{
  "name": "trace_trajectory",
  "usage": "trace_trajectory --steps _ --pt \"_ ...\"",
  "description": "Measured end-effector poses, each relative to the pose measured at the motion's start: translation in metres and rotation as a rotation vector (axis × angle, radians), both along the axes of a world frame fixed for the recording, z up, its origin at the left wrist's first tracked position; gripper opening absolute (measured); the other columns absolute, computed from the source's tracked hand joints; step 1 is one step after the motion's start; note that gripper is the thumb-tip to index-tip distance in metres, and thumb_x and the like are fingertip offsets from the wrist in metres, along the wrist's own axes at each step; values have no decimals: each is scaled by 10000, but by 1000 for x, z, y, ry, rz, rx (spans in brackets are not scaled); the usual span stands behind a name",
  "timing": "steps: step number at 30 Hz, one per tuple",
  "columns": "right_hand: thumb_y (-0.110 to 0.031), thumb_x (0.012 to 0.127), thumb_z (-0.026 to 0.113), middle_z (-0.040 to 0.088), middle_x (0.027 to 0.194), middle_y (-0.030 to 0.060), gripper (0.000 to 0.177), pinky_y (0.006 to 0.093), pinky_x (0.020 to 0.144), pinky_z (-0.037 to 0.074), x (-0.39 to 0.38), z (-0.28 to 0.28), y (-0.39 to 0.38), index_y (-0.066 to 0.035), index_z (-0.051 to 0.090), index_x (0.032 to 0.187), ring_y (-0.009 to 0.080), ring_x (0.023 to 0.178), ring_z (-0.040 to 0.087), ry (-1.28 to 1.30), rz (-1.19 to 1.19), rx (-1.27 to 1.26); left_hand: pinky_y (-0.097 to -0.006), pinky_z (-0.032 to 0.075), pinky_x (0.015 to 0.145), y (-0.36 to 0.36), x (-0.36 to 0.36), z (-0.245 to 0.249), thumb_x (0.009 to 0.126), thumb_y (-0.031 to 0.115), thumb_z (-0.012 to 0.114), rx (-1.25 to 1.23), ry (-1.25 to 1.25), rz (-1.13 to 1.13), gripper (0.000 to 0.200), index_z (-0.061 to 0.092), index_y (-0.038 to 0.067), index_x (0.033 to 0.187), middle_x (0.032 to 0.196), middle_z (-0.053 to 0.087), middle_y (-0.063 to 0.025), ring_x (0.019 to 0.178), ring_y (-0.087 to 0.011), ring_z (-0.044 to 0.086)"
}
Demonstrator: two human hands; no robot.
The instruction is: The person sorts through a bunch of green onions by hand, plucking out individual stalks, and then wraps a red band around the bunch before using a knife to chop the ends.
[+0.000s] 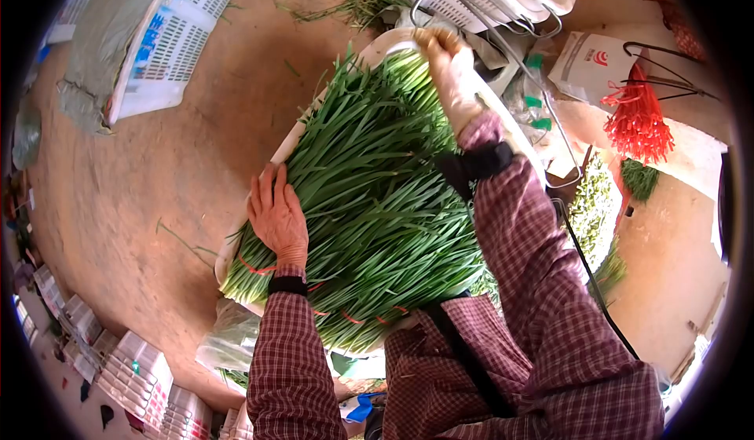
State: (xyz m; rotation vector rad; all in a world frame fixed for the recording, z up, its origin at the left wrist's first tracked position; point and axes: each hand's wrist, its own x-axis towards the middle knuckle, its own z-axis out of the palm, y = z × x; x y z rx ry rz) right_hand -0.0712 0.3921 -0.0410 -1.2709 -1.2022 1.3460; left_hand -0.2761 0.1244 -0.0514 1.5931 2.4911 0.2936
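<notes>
Bundles of long green garlic chives (369, 173) fill a pale basket (284, 148) in front of me. Red ties hold several bunches near their pale ends. My left hand (279, 214) lies over the chives by the basket's left side, fingers stretched out and holding nothing. At the far corner, my right hand (452, 75), apparently in a tan glove, has its fingers bent together by the rim, beside the pale stem ends (410, 75). What those fingers close on is hidden.
A white and blue crate (177, 40) stands at upper left, with white baskets (471, 0) beyond the chives. Loose greens (353, 0) lie on the floor. To the right are a metal frame (542, 94), red ties (638, 122) and chopped pale stems (591, 208). Stacked boxes (137, 373) stand lower left.
</notes>
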Motion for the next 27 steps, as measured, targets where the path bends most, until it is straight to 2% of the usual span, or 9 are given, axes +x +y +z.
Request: trace_trajectory --steps 3,5,7,9,11,14,16,22,27 --pt "-124 902 660 685 1081 62 381 262 787 548 -16 49 30 -87 569 1269 142 796 644 78 127 157 -461 317 1075 -1 0 2 1023 301 351 -21 18 0 391 537 186 1347 1431 463 18 1350 -279 380" --pt "-187 914 655 605 1259 66 485 277 905 480 -34 80 18 -96 494 1363 135 1025 602 51 336 95 -469 319 1074 2 -1 3 1025 302 343 -8 0 -6 397 537 168 1344 1431 466 15 1348 -282 385" --pt "-323 940 612 610 1247 54 460 357 951 471 -56 122 -20 -146 515 1353 181 1082 594 -287 500 249 -473 322 1070 8 2 3 1025 302 341 10 -27 4 399 534 158 1344 1430 468 15 1346 -288 388" --pt "-407 895 600 601 1257 50 518 487 1088 349 -76 73 -60 -206 506 1363 218 1170 542 -702 592 863 -477 325 1065 10 7 3 1026 303 340 9 -53 23 402 531 147 1344 1430 469 14 1344 -294 390" --pt "-481 895 548 562 1320 1 502 492 1133 266 -82 31 -94 -219 548 1323 206 1253 478 -765 793 847 -478 325 1057 20 20 1 1024 302 345 -17 -6 -37 404 514 142 1353 1429 472 11 1356 -302 377" --pt "-451 906 547 559 1315 -38 450 483 1123 255 -57 -14 -98 -224 571 1293 169 1286 438 -900 847 728 -469 325 1042 23 31 8 1014 301 356 -11 55 -63 411 506 153 1366 1383 510 -13 1298 -293 424" --pt "-448 908 550 565 1296 -53 437 470 1109 254 -42 -19 -97 -235 574 1289 148 1267 449 -884 834 713 -463 327 1028 22 32 8 1009 306 355 -29 62 -61 417 506 178 1375 1356 533 -18 1226 -275 469" --pt "-471 907 543 568 1249 -58 421 467 1109 249 -40 -40 -92 -246 587 1260 155 1238 463 -826 851 541 -465 305 1024 24 32 3 994 287 389 -105 28 -48 413 488 191 1383 1371 500 33 1224 -260 434" --pt "-523 900 523 572 1222 -59 411 470 1110 245 -42 -52 -89 -261 609 1205 156 1210 473 -852 911 498 -423 323 1003 29 34 -1 997 275 371 -146 107 -49 406 507 193 1371 1339 531 3 1189 -245 478"
